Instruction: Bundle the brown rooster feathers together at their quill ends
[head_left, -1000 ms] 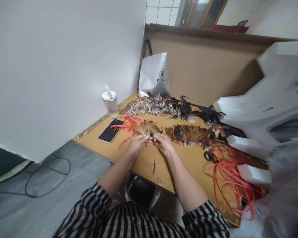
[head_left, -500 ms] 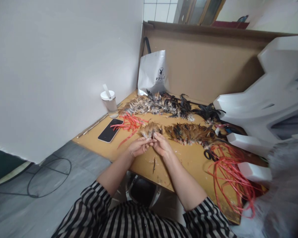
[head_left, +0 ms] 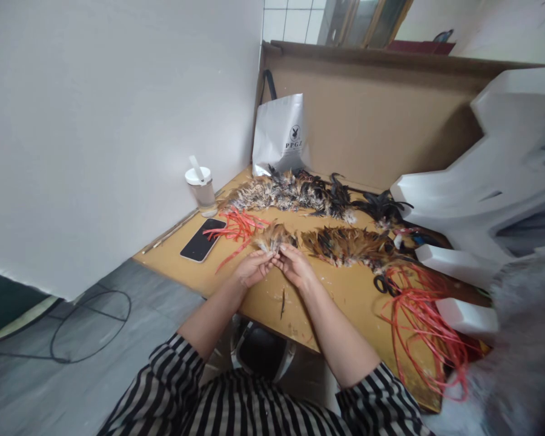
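A small bunch of brown feathers [head_left: 272,236] fans out above my fingertips, its base pinched between both hands. My left hand [head_left: 255,267] is closed on the bunch from the left. From the right, my right hand [head_left: 294,264] grips the same base, its fingertips meeting those of the left. Just right of the bunch lies a long row of brown and black feathers [head_left: 349,245]. Behind is another heap of speckled feathers [head_left: 277,192]. Red plastic strips [head_left: 240,224] lie left of the bunch, some over a phone [head_left: 200,241]. Fingers hide the feather bases.
A lidded cup [head_left: 202,189] stands by the wall, and a silver bag [head_left: 279,133] at the back. More red strips [head_left: 424,327] spread at right beside scissors handles [head_left: 380,283] and white foam pieces [head_left: 465,316]. A loose dark feather [head_left: 282,303] lies near the table's front edge.
My fingertips have drawn closer together at the base of the bunch, the right fingers shifting slightly. The feathers stay in about the same place.
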`<state>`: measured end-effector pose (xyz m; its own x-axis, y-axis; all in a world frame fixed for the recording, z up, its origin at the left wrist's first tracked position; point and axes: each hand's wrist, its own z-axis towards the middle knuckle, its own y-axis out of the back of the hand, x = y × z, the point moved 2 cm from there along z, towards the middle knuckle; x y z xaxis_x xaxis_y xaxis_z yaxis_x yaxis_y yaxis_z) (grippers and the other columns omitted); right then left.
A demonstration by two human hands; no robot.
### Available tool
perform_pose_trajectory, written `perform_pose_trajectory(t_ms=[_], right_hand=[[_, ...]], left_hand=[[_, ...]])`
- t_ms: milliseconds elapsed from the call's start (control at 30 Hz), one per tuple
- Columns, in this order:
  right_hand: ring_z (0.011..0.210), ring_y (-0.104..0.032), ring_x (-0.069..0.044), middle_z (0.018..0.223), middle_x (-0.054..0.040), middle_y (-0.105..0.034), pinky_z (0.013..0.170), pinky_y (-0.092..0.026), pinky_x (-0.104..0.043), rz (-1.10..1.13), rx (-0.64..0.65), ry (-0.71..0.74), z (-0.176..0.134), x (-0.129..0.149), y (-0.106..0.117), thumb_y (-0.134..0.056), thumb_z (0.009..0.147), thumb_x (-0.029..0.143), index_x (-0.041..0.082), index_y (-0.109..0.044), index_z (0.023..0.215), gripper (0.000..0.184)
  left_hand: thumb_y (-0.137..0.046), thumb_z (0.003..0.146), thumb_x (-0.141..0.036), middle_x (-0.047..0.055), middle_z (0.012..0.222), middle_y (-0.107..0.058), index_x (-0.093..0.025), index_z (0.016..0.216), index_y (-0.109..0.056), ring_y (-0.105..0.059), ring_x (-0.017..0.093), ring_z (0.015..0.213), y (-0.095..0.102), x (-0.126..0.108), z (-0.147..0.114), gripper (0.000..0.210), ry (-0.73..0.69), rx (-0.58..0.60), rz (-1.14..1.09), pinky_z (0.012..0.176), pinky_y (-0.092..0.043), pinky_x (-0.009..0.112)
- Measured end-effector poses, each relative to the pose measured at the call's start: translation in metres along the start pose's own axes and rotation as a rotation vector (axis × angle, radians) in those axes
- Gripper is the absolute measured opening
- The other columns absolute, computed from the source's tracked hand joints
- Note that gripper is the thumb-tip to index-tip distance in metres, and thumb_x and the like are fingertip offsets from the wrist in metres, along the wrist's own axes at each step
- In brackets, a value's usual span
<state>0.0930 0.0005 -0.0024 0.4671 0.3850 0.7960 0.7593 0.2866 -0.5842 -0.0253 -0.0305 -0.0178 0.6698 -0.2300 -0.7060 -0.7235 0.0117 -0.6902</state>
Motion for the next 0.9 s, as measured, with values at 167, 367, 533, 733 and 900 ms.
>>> perform_pose_trajectory(t_ms=[167,367,533,733,900], right_hand=[[0.051,-0.056,-0.009,0.059,-0.0006,-0.063,0.044,-0.037,-0.018,-0.187,-0.093,0.014,0.002,0.002,0.004,-0.07,0.058,0.035,0.016,-0.058,0.067,0.024],[0.052,-0.058,-0.011,0.057,-0.0018,-0.063,0.048,-0.041,-0.021,-0.158,-0.062,-0.004,0.004,0.005,0.009,-0.067,0.058,0.024,0.015,-0.059,0.063,0.013],[0.061,-0.061,-0.013,0.067,-0.0053,-0.066,0.055,-0.046,-0.023,-0.136,0.039,-0.043,0.002,0.01,0.01,-0.065,0.065,0.03,0.014,-0.064,0.072,0.018],[0.051,-0.057,-0.009,0.057,-0.0028,-0.063,0.047,-0.041,-0.018,-0.195,-0.056,-0.048,0.005,0.002,0.014,-0.071,0.061,0.035,0.013,-0.062,0.063,0.024],[0.049,-0.054,-0.007,0.057,-0.0014,-0.063,0.047,-0.04,-0.018,-0.135,-0.074,-0.049,0.006,0.001,0.016,-0.076,0.054,0.028,0.013,-0.063,0.064,0.022]], left_hand=[[-0.07,0.065,-0.021,0.007,0.075,-0.066,-0.009,0.079,-0.067,-0.059,0.008,0.065,0.001,0.001,0.001,0.019,-0.092,0.012,0.102,0.063,-0.044,0.019],[-0.072,0.062,-0.023,0.008,0.071,-0.066,-0.008,0.077,-0.068,-0.059,0.009,0.063,-0.002,-0.001,0.0,0.022,-0.131,-0.031,0.157,0.063,-0.043,0.02],[-0.072,0.061,-0.024,0.008,0.072,-0.067,-0.008,0.077,-0.068,-0.059,0.01,0.064,-0.004,-0.003,0.0,0.023,-0.155,-0.041,0.135,0.065,-0.044,0.022],[-0.072,0.06,-0.025,0.008,0.071,-0.067,-0.008,0.077,-0.068,-0.059,0.01,0.063,-0.003,0.0,0.0,0.024,-0.121,-0.048,0.196,0.063,-0.043,0.021],[-0.071,0.062,-0.023,0.008,0.072,-0.067,-0.008,0.078,-0.068,-0.059,0.008,0.062,-0.003,0.001,0.0,0.022,-0.112,-0.023,0.172,0.061,-0.043,0.018]])
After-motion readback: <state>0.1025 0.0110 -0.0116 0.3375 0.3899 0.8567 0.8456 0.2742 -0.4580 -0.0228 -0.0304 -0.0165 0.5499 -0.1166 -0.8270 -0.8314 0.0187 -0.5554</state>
